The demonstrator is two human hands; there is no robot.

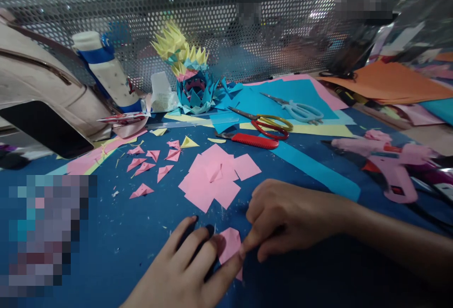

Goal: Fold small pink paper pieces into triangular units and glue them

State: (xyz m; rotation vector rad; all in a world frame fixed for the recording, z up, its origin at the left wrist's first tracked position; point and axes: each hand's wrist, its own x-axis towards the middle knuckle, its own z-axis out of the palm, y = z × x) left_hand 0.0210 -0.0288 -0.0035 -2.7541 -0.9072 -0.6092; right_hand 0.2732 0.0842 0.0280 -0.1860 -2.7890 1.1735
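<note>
Lower center of the frame: one folded pink paper (pixel 230 243), flat on the blue table (pixel 116 242). Left hand (pixel 193 261): open, fingers spread, fingertips at the paper's left side, thumb laid across its lower part. Right hand (pixel 283 218): loosely curled, index finger extended to the paper's right edge beside the left thumb; I could not tell whether it pinched anything.

Center: a pile of pink squares (pixel 203 187), overlapping, one small folded piece (pixel 215 173) on top. Left of that: a group of small pink folded triangles (pixel 142 191), spread apart, with one yellow triangle (pixel 189 142) near them.

Upper center: a yellow and blue paper model (pixel 196 88), spiky. Right of it: blue sheets (pixel 293 92), bearing light blue scissors (pixel 302 111); nearer me, scissors with red and yellow handles (pixel 271 125) and a red-handled cutter (pixel 255 141).

Right side: a pink glue gun (pixel 392 162) and, above, orange sheets (pixel 396 81). Upper left: a white and blue bottle (pixel 109 72), leaning, and a dark-screened phone (pixel 46 129), tilted, before a pale bag (pixel 38 72).
</note>
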